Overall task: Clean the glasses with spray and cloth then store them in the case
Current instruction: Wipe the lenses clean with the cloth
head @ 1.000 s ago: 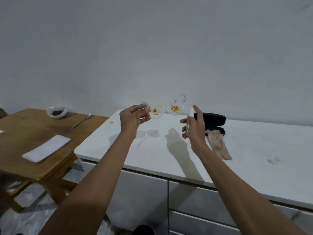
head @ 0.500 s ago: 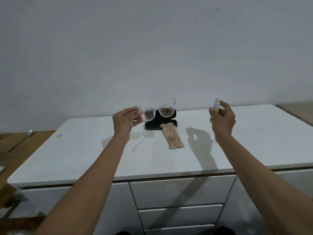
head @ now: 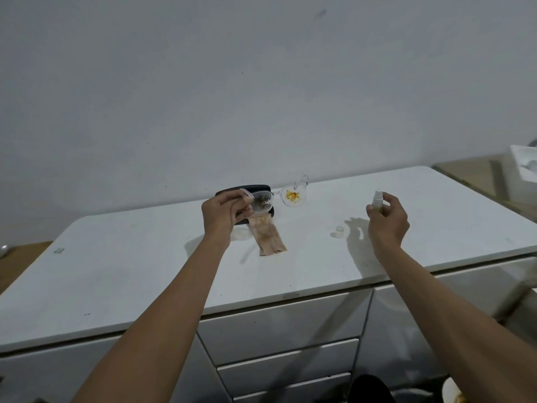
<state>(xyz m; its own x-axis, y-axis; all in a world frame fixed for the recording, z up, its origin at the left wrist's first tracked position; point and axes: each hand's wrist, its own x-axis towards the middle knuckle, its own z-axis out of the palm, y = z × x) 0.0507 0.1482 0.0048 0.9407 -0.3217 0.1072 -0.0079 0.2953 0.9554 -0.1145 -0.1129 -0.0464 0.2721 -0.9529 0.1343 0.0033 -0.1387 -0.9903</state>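
Observation:
My left hand (head: 223, 214) pinches the clear-framed glasses (head: 279, 198) at their left end and holds them above the white counter (head: 145, 274). Both lenses carry yellow-brown smears. My right hand (head: 388, 221) grips a small white spray bottle (head: 377, 200) upright, well to the right of the glasses. The bottle's small white cap (head: 338, 230) lies on the counter below it. A black glasses case (head: 255, 189) sits behind my left hand, partly hidden. A beige cloth (head: 268, 238) lies flat just in front of the case.
The counter tops white drawers (head: 279, 333) and backs onto a grey wall. A wooden table (head: 20, 263) edge shows at far left. A white box (head: 523, 167) stands at far right beyond the counter end.
My right hand with the spray bottle moved away to the right of the glasses and stays there. The view shifted right and tilted down. The cap has come into view on the counter.

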